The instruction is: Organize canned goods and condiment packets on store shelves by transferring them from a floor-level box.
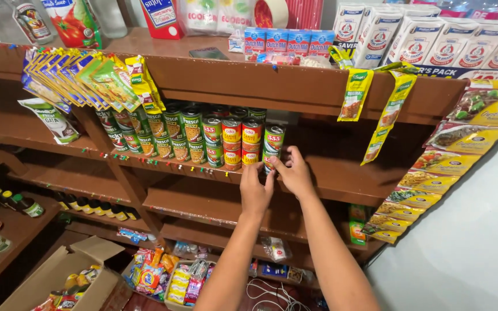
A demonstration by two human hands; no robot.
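both my hands are at the end of the can row on the wooden shelf [341,178]. my left hand [255,193] and right hand [295,173] wrap their fingers around the lower can [270,161], beneath the top can [274,138]. it's likely heavy, rigid and slick-sided; grip low around the sides.

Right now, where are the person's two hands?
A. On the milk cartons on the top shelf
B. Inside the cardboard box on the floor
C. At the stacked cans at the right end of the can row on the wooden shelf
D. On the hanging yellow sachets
C: the left hand and the right hand both meet at the stacked cans at the right end of the row on the wooden shelf, far from the cardboard box.
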